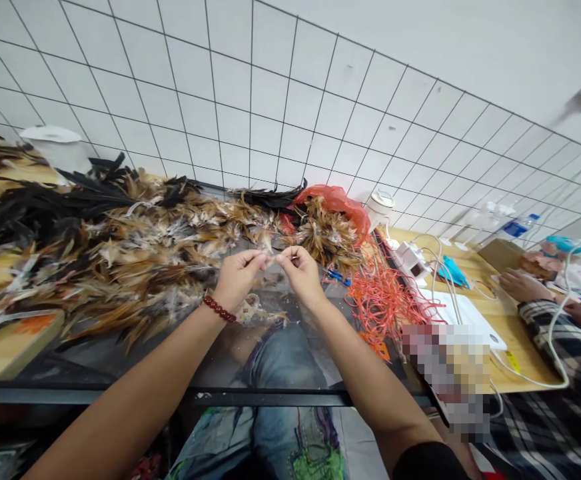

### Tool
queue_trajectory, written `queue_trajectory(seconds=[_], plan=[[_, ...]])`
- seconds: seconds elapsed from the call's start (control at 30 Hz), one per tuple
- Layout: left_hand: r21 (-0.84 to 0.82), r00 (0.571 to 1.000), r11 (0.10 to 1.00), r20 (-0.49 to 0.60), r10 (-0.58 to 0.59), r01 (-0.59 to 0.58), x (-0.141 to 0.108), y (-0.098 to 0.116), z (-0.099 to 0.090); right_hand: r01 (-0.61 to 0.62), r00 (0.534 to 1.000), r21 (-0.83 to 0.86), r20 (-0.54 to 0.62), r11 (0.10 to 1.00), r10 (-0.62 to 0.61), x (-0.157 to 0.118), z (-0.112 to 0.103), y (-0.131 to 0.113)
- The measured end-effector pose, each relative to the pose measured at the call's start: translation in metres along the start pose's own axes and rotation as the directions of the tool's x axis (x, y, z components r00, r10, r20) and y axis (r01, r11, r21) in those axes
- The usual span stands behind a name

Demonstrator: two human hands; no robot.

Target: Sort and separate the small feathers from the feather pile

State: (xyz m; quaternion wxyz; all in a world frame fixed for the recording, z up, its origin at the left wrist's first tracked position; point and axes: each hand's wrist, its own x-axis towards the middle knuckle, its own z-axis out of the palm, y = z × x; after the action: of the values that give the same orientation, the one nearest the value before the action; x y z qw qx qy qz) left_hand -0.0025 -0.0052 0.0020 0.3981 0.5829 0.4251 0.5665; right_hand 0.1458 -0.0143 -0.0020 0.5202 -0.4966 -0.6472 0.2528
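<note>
The left hand (243, 272) and right hand (300, 270) meet almost tip to tip over the near edge of the feathers, thumb and forefinger of each pinched closed on a small pale feather tuft (269, 257). The fingertips cover most of the tuft, so its full shape cannot be told.

Just beyond the fingers and spreading far to their left lies a heap of brown feathers (155, 260), its loose tips reaching close to the left wrist and its beaded bracelet (219, 309). Long black feathers (35, 210) lie farther left, and a white tub (58, 148) stands behind them. A wire grid (250, 107) rises behind the whole heap, closing off the far side.

Right of the fingers and a little beyond, a brown feather bundle (326, 233) sits against a red plastic bag (338, 198). Blue-handled snips (339, 276) lie just beside the right hand, and a tangle of red cords (385, 300) crowds the space to the right of that forearm. Past it are a lidded white cup (380, 205), a white power adapter (410, 259) with cables and, well apart, another person's hand (525, 287). Below the fingers, jeans (288, 360) show through the clear tabletop (170, 360).
</note>
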Motion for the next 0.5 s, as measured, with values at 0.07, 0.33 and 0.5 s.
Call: queue_trajectory(seconds=[0.07, 0.33, 0.5], plan=[[-0.083, 0.987, 0.996, -0.16, 0.004, -0.017, 0.006, -0.003, -0.002, 0.011, 0.998, -0.177, 0.056, 0.984, -0.001, 0.001, -0.005, 0.005], [-0.443, 0.868, 0.896, -0.441, -0.23, 0.012, 0.022, -0.012, -0.008, 0.078, 0.943, -0.656, 0.293, 0.751, 0.158, -0.004, -0.015, 0.018], [-0.412, 0.866, 0.908, -0.42, -0.271, 0.084, 0.02, -0.012, -0.006, 0.006, 0.921, -0.53, 0.333, 0.848, 0.201, 0.021, -0.007, 0.014]])
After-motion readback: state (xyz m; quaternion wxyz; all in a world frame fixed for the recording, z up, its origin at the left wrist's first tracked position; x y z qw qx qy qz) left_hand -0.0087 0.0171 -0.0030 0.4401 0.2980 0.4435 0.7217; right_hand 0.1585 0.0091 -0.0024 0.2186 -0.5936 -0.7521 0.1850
